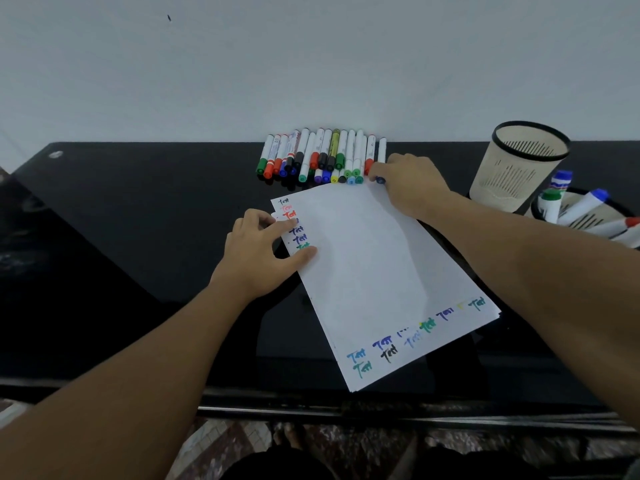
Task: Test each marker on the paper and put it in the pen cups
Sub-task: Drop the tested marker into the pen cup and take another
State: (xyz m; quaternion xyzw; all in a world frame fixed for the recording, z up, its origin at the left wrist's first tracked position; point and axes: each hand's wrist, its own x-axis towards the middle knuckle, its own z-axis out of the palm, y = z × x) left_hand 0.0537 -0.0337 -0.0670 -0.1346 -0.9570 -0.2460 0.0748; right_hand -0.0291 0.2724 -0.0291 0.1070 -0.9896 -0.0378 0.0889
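A white wall fills the top of the view. Below it is a shiny black surface that goes from side to side.

A stack of white paper lies tilted in the middle of the surface. Small words in many colors run down its left edge and along its bottom edge.

Two bare arms reach in from the bottom. The left hand rests on the left edge of the paper. Its fingers are mostly straight, and the thumb and one finger press flat on the sheet. It holds nothing.

The right hand is at the top right corner of the paper. Its fingers curl down around a marker with a blue tip, the last one on the right of the row.

A tall cream pen cup with a black rim stands at the right, tipped in the wide view, and I cannot see inside it. A second pen cup sits just beside it, nearer the edge of the view. It holds some fat markers with blue, green and red caps.

A row of markers lies side by side at the back of the surface, against the wall. They are mostly white with caps of green, red, blue, black, purple and yellow.
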